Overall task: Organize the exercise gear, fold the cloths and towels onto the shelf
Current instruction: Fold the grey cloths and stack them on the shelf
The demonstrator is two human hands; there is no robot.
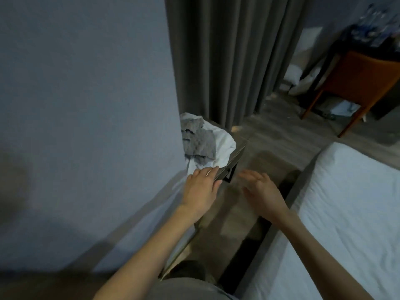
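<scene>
A crumpled grey cloth [198,141] lies on top of a white towel [223,146], both heaped on a dark narrow shelf [232,160] against the blue wall. My left hand [202,189] reaches forward with straight fingers, its fingertips resting on the white fabric at the shelf's near edge. More white fabric [160,215] runs down along the wall under my left forearm. My right hand [259,189] hovers flat and open above the floor, to the right of the shelf, holding nothing.
A white bed [346,213] with a dark frame fills the lower right. Grey curtains [227,61] hang behind the shelf. An orange chair [355,83] and a cluttered dark table [368,37] stand at the far right. A narrow strip of wooden floor [244,213] runs between shelf and bed.
</scene>
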